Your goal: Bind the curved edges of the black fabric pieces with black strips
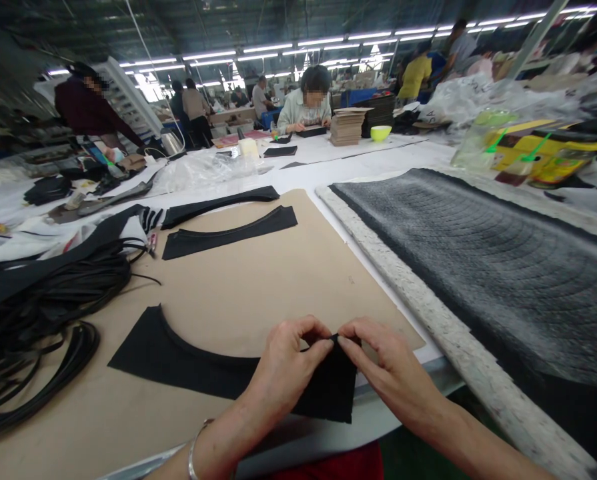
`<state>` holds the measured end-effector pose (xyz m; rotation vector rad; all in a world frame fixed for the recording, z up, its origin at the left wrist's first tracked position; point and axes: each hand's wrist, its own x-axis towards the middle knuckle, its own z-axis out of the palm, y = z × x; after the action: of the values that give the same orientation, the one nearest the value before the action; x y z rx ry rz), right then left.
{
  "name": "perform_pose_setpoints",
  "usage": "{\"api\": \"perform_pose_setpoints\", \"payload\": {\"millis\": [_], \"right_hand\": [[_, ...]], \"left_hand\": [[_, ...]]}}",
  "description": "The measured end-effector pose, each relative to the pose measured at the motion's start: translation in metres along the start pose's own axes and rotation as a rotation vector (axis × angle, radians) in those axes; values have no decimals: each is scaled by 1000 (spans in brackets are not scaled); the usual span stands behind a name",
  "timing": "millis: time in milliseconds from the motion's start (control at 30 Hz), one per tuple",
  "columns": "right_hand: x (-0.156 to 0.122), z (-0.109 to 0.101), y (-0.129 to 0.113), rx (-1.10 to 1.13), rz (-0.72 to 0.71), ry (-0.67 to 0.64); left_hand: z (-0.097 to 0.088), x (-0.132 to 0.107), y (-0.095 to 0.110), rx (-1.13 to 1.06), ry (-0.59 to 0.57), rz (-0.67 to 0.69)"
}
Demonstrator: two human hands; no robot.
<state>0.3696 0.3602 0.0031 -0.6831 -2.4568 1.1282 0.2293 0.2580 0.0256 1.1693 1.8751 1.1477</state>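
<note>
Evidently the near black curved panel (178, 360), flat matte fabric with a raised rim, is being worked at its right end: left hand (285, 367) and right hand (383, 367) each pinch its top edge, thumb to forefinger. Going on along the curve would need small, even grips. It lies on smooth tan board (258, 280); glossy black cords (43, 300) coil to the left.

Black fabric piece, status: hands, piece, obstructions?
Left hand, right hand pinching black curved fabric piece at edge. Piece flat on tan board. Black cord bundle off left.
</note>
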Motion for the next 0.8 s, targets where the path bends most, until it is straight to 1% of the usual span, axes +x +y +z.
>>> {"api": "perform_pose_setpoints", "payload": {"millis": [167, 333, 467, 600, 800], "right_hand": [[0, 0, 0, -7, 0, -14], [0, -1, 3, -2, -7, -6], [0, -4, 4, 94, 11, -37], [1, -7, 2, 199, 10, -81], [5, -4, 1, 159, 8, -36]], "left_hand": [[-1, 1, 0, -19, -7, -31], [3, 1, 0, -4, -4, -21], [4, 4, -1, 6, 10, -6], [5, 5, -1, -3, -3, 5], [7, 2, 2, 27, -10, 3]]}}
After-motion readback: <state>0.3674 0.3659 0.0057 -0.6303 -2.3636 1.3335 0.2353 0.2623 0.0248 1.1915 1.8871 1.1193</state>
